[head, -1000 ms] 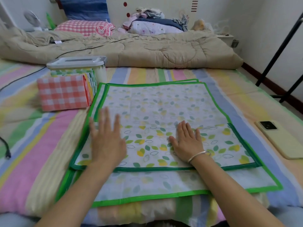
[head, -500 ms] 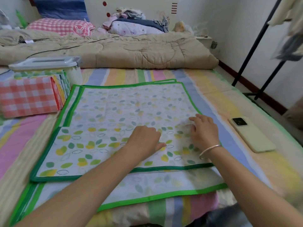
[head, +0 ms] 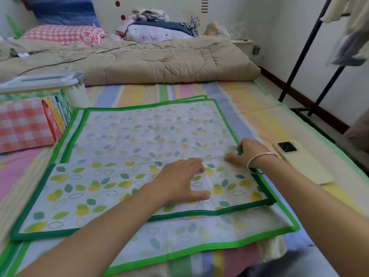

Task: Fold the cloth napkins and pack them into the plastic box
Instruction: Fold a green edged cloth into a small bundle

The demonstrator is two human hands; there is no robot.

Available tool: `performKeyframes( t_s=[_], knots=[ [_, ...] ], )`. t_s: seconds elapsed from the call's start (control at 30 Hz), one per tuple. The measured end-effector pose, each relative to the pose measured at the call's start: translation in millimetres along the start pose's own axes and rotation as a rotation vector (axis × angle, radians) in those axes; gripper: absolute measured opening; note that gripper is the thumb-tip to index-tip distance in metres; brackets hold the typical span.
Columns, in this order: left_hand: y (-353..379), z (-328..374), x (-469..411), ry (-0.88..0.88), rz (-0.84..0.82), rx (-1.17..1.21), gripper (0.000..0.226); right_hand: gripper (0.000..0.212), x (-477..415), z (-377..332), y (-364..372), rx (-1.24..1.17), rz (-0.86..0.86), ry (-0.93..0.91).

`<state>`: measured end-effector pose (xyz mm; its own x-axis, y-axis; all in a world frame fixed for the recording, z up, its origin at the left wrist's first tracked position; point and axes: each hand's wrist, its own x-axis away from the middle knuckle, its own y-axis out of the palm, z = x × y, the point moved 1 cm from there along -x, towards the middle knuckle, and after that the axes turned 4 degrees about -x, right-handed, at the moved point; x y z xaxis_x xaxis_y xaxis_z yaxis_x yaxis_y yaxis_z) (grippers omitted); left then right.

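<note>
A person folds a leaf-print napkin point(head: 139, 140) spread flat on a bed's striped sheet point(head: 249, 108), its near portion already turned over into a brighter, dark-green-edged flap. The left hand point(head: 179, 182) rests on that flap, its fingers loosely spread and pressing the cloth down, gripping nothing. The right hand point(head: 247, 154), a silver bangle point(head: 259, 162) on its wrist, pinches the napkin's green right edge between thumb and fingers at the flap's far corner. A second leaf-print napkin point(head: 199, 236) with a lighter green border lies underneath. At far left, the lidded plastic box point(head: 75, 92) stands behind a stack of folded napkins point(head: 24, 124) fronted by a red checked one. A pale phone point(head: 299, 160) lies just beside the right wrist; a beige quilt point(head: 159, 60) is bunched beyond.
</note>
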<state>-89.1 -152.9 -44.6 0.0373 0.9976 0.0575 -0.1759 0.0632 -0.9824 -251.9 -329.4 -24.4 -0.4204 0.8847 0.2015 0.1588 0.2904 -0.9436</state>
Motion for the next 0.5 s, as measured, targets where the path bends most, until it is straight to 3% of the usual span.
performKeyframes(
  t_s=[0.23, 0.33, 0.5],
  knots=[
    [-1, 5, 0, -0.030, -0.022, -0.067, 0.095, 0.065, 14, 15, -13, -0.242, -0.038, 0.025],
    [0, 6, 1, -0.030, -0.053, -0.078, 0.110, 0.058, 26, 17, -14, -0.357, -0.023, -0.008],
    [-1, 8, 4, -0.033, -0.078, -0.060, 0.119, 0.046, 47, 18, -16, -0.541, -0.215, 0.037]
  ],
)
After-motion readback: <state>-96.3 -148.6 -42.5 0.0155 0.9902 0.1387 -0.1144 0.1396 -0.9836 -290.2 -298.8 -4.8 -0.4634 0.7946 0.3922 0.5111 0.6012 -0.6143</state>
